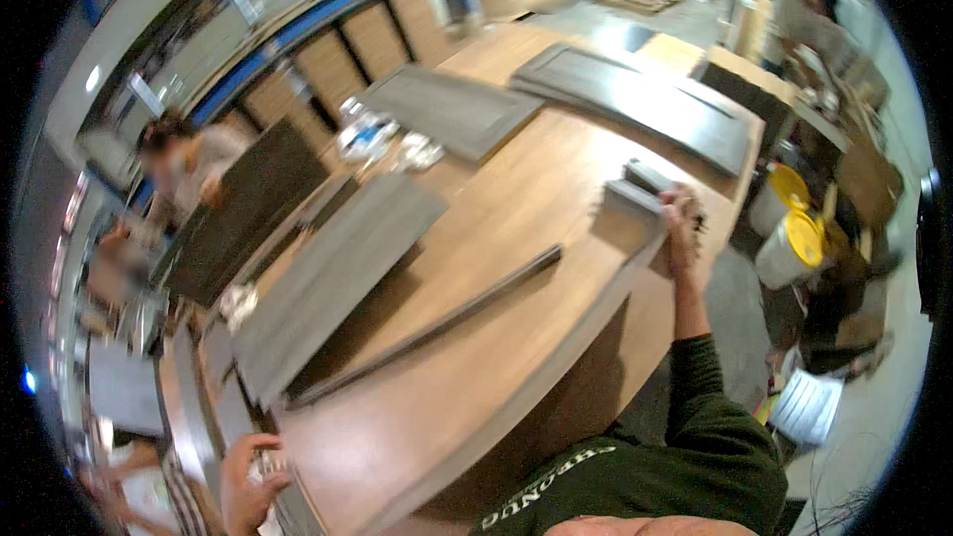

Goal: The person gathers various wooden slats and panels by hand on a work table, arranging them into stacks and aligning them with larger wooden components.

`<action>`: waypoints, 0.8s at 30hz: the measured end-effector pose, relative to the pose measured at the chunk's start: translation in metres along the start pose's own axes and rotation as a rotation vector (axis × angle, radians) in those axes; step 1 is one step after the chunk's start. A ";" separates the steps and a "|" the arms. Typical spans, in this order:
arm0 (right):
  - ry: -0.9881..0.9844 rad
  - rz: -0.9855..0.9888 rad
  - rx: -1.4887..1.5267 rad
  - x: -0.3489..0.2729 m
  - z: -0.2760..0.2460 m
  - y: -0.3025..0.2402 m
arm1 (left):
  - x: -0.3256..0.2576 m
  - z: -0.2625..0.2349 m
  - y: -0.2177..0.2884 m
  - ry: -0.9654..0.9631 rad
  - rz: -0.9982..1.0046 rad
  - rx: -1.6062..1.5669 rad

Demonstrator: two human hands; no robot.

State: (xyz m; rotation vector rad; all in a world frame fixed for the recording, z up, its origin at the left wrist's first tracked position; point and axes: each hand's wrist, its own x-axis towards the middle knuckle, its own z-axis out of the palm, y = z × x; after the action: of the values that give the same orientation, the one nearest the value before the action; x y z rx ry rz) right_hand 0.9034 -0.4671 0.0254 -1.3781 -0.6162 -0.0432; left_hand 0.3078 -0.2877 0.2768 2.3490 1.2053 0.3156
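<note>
My right hand (683, 223) is closed at the far end of a long grey board (556, 367), beside a short grey block-like end piece (632, 197); motion blurs this spot. The board runs along the table's near side toward the lower edge, with a dark shadow beside it. At the lower left my left hand (248, 486) curls round a crumpled whitish wad (266, 464), its kind unclear. A narrow dark strip (447, 323) lies across the wooden table (496, 238). Left of that strip rests a wide grey panel (342, 278).
Two framed grey panels (452, 109) (635, 99) lie at the table's far side, near a clear plastic bag (365, 137). At the left a person (204, 164) handles a dark panel (248, 208). Yellow-topped buckets (791, 243) and another person (809, 30) are at the right.
</note>
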 end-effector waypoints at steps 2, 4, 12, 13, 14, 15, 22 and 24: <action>0.063 0.030 0.146 0.007 -0.005 0.026 | 0.071 0.040 0.018 -0.192 0.034 0.173; 0.052 -0.021 0.066 0.003 0.025 0.006 | 0.127 0.084 -0.012 -0.390 0.056 0.340; 0.082 -0.033 -0.158 0.001 0.019 -0.019 | 0.192 0.284 -0.190 -0.297 0.406 0.278; 0.112 -0.052 -0.106 -0.001 0.020 -0.025 | 0.184 0.293 -0.190 -0.339 0.416 0.303; 0.118 -0.038 -0.064 -0.002 0.019 -0.023 | 0.172 0.301 -0.193 -0.380 0.416 0.320; 0.118 -0.022 -0.020 0.000 0.017 -0.020 | 0.162 0.304 -0.198 -0.420 0.411 0.337; 0.306 -0.078 -0.032 0.009 0.045 -0.017 | 0.136 0.281 -0.168 -0.529 0.246 0.527; 0.366 -0.131 0.052 0.014 0.061 -0.002 | 0.138 0.246 -0.118 -0.517 0.189 0.489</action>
State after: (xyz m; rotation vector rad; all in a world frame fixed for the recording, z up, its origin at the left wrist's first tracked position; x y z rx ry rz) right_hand 0.8910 -0.4069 0.0371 -1.2378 -0.3959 -0.3741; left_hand 0.4064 -0.1929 0.0028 2.7119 0.8735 -0.5628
